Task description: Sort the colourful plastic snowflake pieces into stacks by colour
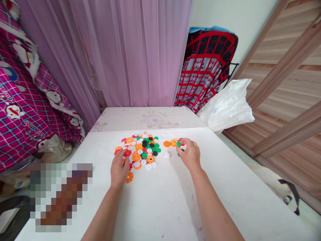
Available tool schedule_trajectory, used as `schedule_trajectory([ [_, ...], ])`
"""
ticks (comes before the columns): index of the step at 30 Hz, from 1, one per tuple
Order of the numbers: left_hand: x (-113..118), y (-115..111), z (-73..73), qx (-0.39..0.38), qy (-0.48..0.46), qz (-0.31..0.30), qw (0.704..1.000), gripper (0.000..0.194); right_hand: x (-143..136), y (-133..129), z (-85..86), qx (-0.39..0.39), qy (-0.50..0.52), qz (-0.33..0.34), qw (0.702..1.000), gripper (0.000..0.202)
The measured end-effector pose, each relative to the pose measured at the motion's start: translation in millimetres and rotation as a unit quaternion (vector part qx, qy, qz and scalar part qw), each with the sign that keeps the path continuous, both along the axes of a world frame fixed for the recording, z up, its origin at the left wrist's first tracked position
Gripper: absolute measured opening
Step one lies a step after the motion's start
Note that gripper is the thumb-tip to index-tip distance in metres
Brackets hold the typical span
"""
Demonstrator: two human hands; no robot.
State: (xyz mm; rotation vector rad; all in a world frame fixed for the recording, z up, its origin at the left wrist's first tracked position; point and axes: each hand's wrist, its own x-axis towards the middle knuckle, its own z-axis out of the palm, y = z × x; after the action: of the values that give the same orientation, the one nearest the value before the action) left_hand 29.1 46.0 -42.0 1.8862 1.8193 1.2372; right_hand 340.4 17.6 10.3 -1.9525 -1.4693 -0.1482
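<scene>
A spread pile of small notched discs (pixel 144 153) in orange, red, green, white and black lies on the white-covered table. My left hand (pixel 120 168) rests at the pile's left edge, thumb and fingers apart around red and orange discs; whether it grips one is unclear. To the right of the pile, my right hand (pixel 190 154) has its thumb and fingertips around a green disc (pixel 178 144), with red and dark discs beside them. Two orange discs (pixel 167 144) lie just left of those fingertips. One white disc (pixel 167 155) sits alone between the pile and my right hand.
The table (pixel 155 207) has a flowered strip along its far edge. A white plastic bag (pixel 229 105) stands past its right edge. Purple curtains (pixel 140 53) hang behind, and a pink checked cloth (pixel 30 93) is at left. Part of the lower left is pixelated.
</scene>
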Motion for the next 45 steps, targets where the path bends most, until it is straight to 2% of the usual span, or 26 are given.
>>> schedule_trajectory([
  [2,0,0,-0.6,0.004,-0.004,0.004,1.0,0.038,34,-7,-4.3,-0.001,0.023,-0.057,0.998,0.027],
  [4,0,0,-1.1,0.003,-0.006,0.01,1.0,0.039,60,-12,-11.7,-0.032,0.035,-0.073,0.996,0.029],
  [8,-1,1,-1.4,-0.004,0.004,0.009,1.0,0.04,75,-17,-26.0,-0.088,0.019,-0.049,0.995,0.03],
  [16,-3,3,-3.6,-0.005,0.019,0.01,1.0,0.039,66,-13,-31.9,-0.136,-0.038,-0.029,0.99,0.031],
  [23,-3,3,-2.9,-0.005,0.02,0.007,1.0,0.039,66,-13,-36.0,-0.154,-0.044,-0.019,0.987,0.033],
  [29,-2,2,-1.4,-0.017,0.017,0.009,1.0,0.041,58,-12,-32.8,-0.189,-0.038,-0.037,0.981,0.031],
  [37,-2,1,-0.5,-0.022,0.004,0.004,1.0,0.041,46,-34,-42.5,-0.149,-0.01,-0.06,0.987,0.029],
  [40,-1,0,1.9,-0.027,0.003,0.003,1.0,0.042,33,-43,-47.0,-0.135,-0.005,-0.045,0.99,0.031],
  [45,0,0,3.1,-0.022,-0.006,0.004,1.0,0.043,-5,-48,-48.1,-0.115,-0.015,0.023,0.993,0.029],
])
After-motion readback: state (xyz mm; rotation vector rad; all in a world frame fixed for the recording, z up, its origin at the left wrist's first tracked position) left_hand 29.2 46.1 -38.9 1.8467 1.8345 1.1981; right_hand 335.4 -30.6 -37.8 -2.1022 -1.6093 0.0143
